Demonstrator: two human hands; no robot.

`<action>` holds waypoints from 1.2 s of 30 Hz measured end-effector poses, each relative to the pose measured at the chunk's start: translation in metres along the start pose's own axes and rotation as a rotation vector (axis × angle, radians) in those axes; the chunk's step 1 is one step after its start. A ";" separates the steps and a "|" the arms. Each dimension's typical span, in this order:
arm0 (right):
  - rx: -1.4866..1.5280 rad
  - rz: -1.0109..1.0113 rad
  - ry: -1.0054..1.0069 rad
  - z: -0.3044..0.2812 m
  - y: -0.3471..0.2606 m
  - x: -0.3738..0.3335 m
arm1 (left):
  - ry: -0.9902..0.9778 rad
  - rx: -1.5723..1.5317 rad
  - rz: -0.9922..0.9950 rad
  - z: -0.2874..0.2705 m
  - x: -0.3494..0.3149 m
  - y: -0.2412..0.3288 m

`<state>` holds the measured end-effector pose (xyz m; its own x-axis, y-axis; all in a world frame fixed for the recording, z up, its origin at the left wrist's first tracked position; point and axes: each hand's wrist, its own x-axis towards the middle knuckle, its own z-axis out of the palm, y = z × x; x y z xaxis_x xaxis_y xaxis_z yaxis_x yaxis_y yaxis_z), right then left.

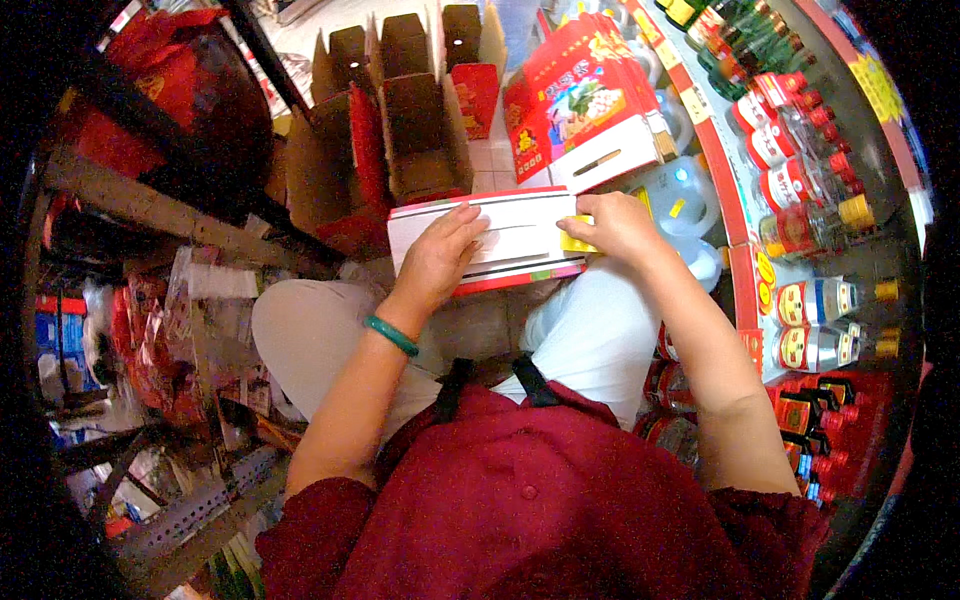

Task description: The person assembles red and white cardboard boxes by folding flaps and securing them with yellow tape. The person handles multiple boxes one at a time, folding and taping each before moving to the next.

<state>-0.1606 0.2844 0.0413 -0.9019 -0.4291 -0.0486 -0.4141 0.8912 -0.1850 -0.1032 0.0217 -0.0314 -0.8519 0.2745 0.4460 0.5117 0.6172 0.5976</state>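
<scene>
A box with a white top and red edges (520, 228) rests across my knees, with a slot cut in its top. My left hand (440, 252) lies on the left part of that top, fingers stretched out, a green bangle (391, 336) round the wrist. At the box's right end, my right hand (622, 226) pinches a small yellow object (577, 236) against the white surface; its kind is not clear. Just beyond stands a flattened-looking red printed carton (575, 95) with a white slotted flap (612, 158), close to my right hand.
Several open brown cardboard boxes (415, 125) stand on the floor ahead. To the right, a shelf (733, 200) holds bottles (785, 190), with large clear jugs (680, 195) beside it. On the left are a rack beam (190, 205) and red bags (150, 345).
</scene>
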 end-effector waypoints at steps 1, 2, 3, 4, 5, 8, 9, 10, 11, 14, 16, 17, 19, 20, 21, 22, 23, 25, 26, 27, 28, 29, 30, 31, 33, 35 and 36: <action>0.003 0.001 -0.002 0.000 0.000 -0.001 | -0.036 0.028 0.022 0.005 0.005 -0.002; 0.006 -0.008 -0.008 -0.002 -0.003 0.001 | -0.075 0.048 0.041 0.013 0.005 -0.010; 0.008 -0.008 -0.015 -0.003 -0.005 0.000 | -0.095 0.081 0.066 0.020 0.004 -0.015; -0.015 -0.009 -0.013 -0.004 -0.008 -0.003 | -0.114 0.115 0.089 0.026 0.001 -0.019; -0.007 -0.005 -0.017 -0.004 -0.011 -0.006 | -0.136 0.151 0.117 0.029 0.001 -0.021; 0.052 -0.024 -0.009 0.000 -0.012 -0.008 | -0.182 0.086 0.028 0.025 -0.001 -0.023; 0.075 -0.028 -0.007 0.000 -0.009 -0.009 | -0.199 0.064 -0.003 0.023 0.000 -0.022; 0.098 -0.032 -0.006 -0.001 -0.006 -0.009 | -0.189 0.065 -0.011 0.024 0.000 -0.023; 0.123 -0.037 -0.004 -0.002 -0.005 -0.010 | -0.175 0.046 -0.035 0.025 0.001 -0.025; 0.262 -0.076 -0.087 -0.007 0.004 -0.013 | -0.127 0.016 -0.071 0.025 0.005 -0.029; 0.314 -0.137 -0.052 0.002 0.012 -0.011 | -0.115 0.006 -0.026 0.025 0.007 -0.043; 0.340 -0.163 -0.040 0.003 0.014 -0.011 | -0.112 -0.006 -0.007 0.026 0.011 -0.042; 0.265 -0.118 -0.041 -0.003 0.018 -0.006 | -0.112 -0.043 -0.036 0.026 0.009 -0.036; 0.219 -0.101 -0.041 -0.006 0.021 -0.001 | -0.123 -0.026 -0.027 0.027 0.008 -0.039; 0.174 -0.085 -0.041 -0.010 0.021 0.004 | -0.135 -0.009 -0.018 0.028 0.005 -0.041; 0.118 -0.075 -0.069 -0.016 0.022 0.005 | -0.112 -0.062 -0.019 0.029 0.002 -0.043; 0.085 -0.053 -0.108 -0.015 0.024 0.007 | -0.112 -0.058 -0.035 0.030 0.001 -0.042; 0.020 -0.010 -0.187 -0.010 0.029 0.011 | -0.110 -0.050 -0.067 0.030 0.000 -0.041; -0.029 0.043 -0.250 -0.009 0.030 0.012 | -0.114 -0.040 -0.059 0.030 0.001 -0.038; -0.038 0.053 -0.261 -0.006 0.031 0.012 | -0.118 -0.030 -0.051 0.029 0.001 -0.036; -0.047 0.063 -0.272 -0.004 0.033 0.014 | -0.121 -0.019 -0.044 0.028 0.002 -0.033; -0.058 0.077 -0.282 -0.001 0.037 0.014 | -0.126 0.007 -0.035 0.026 0.005 -0.029; -0.068 0.081 -0.302 0.001 0.042 0.014 | -0.131 0.033 -0.026 0.023 0.007 -0.026; -0.078 0.086 -0.322 0.004 0.048 0.015 | -0.136 0.059 -0.016 0.022 0.008 -0.024; -0.076 0.071 -0.353 0.012 0.059 0.019 | -0.140 0.069 -0.005 0.024 0.006 -0.026; -0.056 0.038 -0.377 0.021 0.068 0.023 | -0.126 0.086 -0.005 0.026 0.005 -0.027; -0.060 0.040 -0.407 0.025 0.070 0.026 | -0.119 0.082 -0.007 0.027 0.005 -0.027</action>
<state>-0.2099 0.3325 0.0029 -0.7999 -0.4066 -0.4414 -0.3975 0.9100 -0.1179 -0.1239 0.0264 -0.0631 -0.8649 0.3526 0.3572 0.4994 0.6760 0.5419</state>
